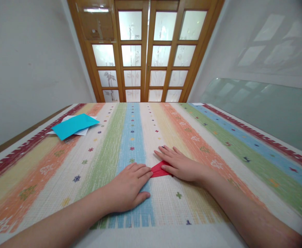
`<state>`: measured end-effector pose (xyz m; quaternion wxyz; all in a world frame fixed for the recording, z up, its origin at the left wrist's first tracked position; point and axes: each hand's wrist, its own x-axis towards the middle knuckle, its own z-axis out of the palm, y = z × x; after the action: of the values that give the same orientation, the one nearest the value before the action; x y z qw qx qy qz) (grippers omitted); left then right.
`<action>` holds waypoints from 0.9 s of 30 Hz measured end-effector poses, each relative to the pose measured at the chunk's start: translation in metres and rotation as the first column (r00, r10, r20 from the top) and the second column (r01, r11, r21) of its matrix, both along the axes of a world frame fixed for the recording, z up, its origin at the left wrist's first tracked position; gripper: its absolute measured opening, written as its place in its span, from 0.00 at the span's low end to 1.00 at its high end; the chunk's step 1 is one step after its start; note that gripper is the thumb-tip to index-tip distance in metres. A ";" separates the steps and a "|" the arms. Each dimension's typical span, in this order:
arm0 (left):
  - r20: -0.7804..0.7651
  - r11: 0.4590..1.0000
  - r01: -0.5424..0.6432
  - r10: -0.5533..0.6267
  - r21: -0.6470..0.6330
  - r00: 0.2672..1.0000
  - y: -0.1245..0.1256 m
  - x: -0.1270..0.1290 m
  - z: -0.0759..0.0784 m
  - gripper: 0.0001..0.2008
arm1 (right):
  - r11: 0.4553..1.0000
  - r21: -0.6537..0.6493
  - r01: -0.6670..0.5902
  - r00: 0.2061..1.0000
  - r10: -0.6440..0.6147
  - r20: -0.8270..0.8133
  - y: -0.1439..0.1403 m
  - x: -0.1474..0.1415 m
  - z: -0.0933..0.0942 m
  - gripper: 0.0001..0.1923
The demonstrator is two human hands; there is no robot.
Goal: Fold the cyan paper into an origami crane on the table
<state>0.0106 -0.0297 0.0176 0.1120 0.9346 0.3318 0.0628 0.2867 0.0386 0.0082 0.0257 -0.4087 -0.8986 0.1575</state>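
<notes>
Both forearms reach in over the striped counter (218, 137); the left hand (127, 186) and right hand (179, 165) lie flat, fingers extended, pressing a folded red paper (158, 169) between them. Blue paper (73, 125) lies far left on white sheets (85, 131).

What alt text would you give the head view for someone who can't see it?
Two bare hands press a small red paper flat on a striped tablecloth, the left hand at its left tip and the right hand covering its right side. A blue sheet on white sheets lies far left; a glazed wooden door stands beyond.
</notes>
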 end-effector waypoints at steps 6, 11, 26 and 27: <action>-0.018 1.000 0.006 -0.006 -0.020 1.000 0.001 -0.002 0.001 0.30 | 0.993 -0.110 0.029 0.999 -0.031 -0.017 0.014 0.029 0.005 0.29; -0.024 0.999 0.009 -0.010 -0.033 1.000 0.001 -0.003 0.002 0.30 | 0.987 -0.121 0.106 0.994 -0.108 -0.017 0.027 0.054 -0.002 0.35; 0.011 1.000 0.010 -0.010 -0.010 1.000 0.001 -0.004 0.002 0.28 | 0.905 0.233 0.355 0.915 -0.287 -0.283 0.048 0.078 -0.002 0.23; 0.025 1.000 0.009 -0.009 0.000 1.000 0.002 -0.004 0.002 0.27 | 0.893 0.280 0.352 0.907 -0.252 -0.336 0.045 0.070 0.003 0.22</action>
<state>0.0064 -0.0281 0.0192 0.1163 0.9352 0.3262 0.0742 0.3565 0.0832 0.0107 0.2508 -0.5066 -0.8230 0.0554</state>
